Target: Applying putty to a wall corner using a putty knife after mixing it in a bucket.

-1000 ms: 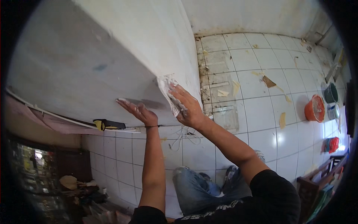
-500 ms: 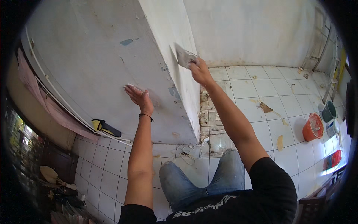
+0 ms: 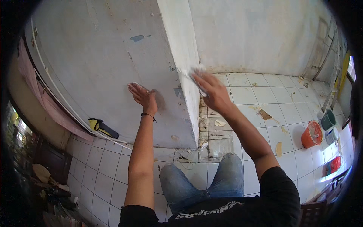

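Wall block (image 3: 159, 109): L hand (image 3: 143, 97) unclenched, flat agst grey side (image 3: 94, 64); R hand (image 3: 214, 92) clamped on flat tool (image 3: 199, 86) nr white side (image 3: 181, 41).

white capital lettering (image 3: 210, 212), black shirt (image 3: 272, 206), letters across its front

Okay so this one's a head-worn fisheye, the left half of a side-by-side pair, aimed down and kinda forward. It looks out over the wearer's own black shirt (image 3: 242, 212) and jeans (image 3: 227, 178), around 5 to 6 o'clock and super close to the lens. The left hand (image 3: 143, 97) is off toward 10 and the right hand (image 3: 212, 90) toward 2, both near center. Facing it, the grey wall (image 3: 94, 68) fills 9 to 12; the back wall (image 3: 257, 38), at 1 to 2, is farther away. Straight edges bow near the rim, and the corners go black.
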Available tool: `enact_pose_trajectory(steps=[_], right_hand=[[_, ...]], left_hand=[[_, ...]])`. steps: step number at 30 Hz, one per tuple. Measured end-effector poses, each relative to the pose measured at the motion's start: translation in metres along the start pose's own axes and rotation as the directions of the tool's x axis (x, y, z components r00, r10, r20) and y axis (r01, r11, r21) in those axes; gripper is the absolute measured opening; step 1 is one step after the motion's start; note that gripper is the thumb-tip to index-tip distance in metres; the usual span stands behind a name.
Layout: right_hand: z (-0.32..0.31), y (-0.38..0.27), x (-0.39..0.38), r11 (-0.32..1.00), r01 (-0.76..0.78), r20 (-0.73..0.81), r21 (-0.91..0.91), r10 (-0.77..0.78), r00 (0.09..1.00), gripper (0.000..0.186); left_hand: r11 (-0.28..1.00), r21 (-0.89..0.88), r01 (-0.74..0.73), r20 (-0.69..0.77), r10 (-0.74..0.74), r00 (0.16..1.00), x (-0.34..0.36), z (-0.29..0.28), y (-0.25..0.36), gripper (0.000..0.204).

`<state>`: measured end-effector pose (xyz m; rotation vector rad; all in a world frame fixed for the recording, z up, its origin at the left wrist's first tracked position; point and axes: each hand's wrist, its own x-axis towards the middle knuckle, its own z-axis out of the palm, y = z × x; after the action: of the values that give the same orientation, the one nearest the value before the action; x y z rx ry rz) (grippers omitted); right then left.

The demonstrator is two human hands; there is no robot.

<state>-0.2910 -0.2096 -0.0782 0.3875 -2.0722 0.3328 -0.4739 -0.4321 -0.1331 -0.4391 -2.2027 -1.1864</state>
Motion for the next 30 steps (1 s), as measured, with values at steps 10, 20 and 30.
enact_pose_trajectory(steps=[10, 20, 30], right_hand=[[0.075, -0.028, -0.053, 0.870, 0.170, 0.175, -0.464, -0.098, 0.980, 0.051], [0.045, -0.025, 0.039, 0.785, 0.079, -0.065, -0.614, -0.150, 0.987, 0.048], [0.013, -0.043, 0.069, 0.767, 0.251, 0.072, -0.591, -0.260, 0.963, 0.049]], left_hand=[[0.998, -0.040, -0.055, 0.001, 0.055, 0.998, 0.000, 0.001, -0.007, 0.093], [0.992, -0.048, -0.115, 0.011, 0.116, 0.993, 0.002, 0.007, -0.019, 0.094], [0.973, 0.003, -0.232, -0.048, 0.232, 0.972, 0.002, 0.008, -0.026, 0.094]])
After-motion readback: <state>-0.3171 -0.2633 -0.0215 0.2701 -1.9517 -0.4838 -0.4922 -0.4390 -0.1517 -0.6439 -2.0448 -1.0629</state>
